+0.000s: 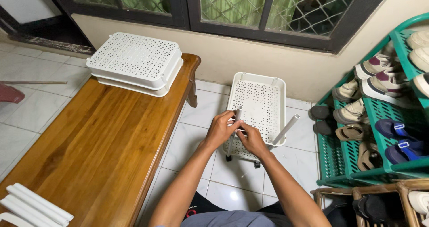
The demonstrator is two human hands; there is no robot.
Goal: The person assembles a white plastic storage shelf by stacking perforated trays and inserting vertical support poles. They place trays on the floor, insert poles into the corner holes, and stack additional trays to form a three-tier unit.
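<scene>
Here both hands close on one white tube (238,113): the left hand (221,129) wraps it, the right hand (251,139) pinches lower. It stands at the near corner of a perforated white tray (257,99) on the floor

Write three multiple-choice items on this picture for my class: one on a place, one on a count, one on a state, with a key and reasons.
1. Where do the stacked white perforated plastic trays lie?
A. on the brown wooden bench
B. on the green shoe rack
C. on the floor

2. How many white plastic tubes stand up from the white perforated tray on castors?
A. none
B. two
C. five

3. What is the left hand doing?
A. hanging free
B. gripping the near-left tube
C. resting flat on the bench

Key: 1 A, the stack sits at the bench's far end. 2 B, one tube at the hands, the other tube at right. 3 B, its fingers wrap that tube, the right hand beside it.
</scene>
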